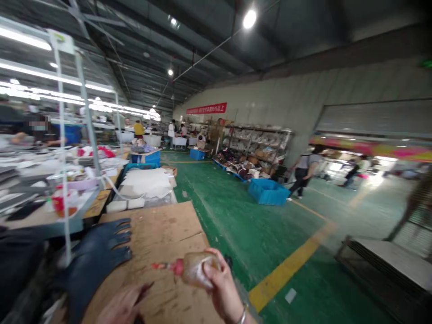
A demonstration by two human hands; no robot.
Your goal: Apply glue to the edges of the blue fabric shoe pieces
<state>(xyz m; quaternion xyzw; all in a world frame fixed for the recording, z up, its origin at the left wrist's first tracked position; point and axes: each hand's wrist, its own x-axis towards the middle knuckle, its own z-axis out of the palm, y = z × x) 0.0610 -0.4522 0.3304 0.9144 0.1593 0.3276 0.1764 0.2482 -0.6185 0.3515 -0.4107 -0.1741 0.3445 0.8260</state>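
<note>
In the head view, on the far wall there is one long red banner point(206, 109) with white characters; near its end "95%以上" can be read, but the rest is too small. On the bottle no label can be read.

The right hand point(224, 285), with one silver-coloured band point(243, 314) at the wrist, is closed around one brown, half-clear bottle point(199, 269). The bottle lies sideways in the grip, above the flat brown cardboard sheet point(162, 225), and its red neck and orange-red tip point to the image left.

The left hand point(123, 306) is blurred, low over the same cardboard, apart from the bottle. Something dark is at its fingers; I cannot tell if they hold it.

One dark blue, leather-like piece point(94, 256), with at least three narrow strips, lies at the cardboard's left side. Beyond is one pile of white, uneven sheets point(146, 181). On the green floor, one person point(305, 171) is near one large blue tub point(268, 192).
</note>
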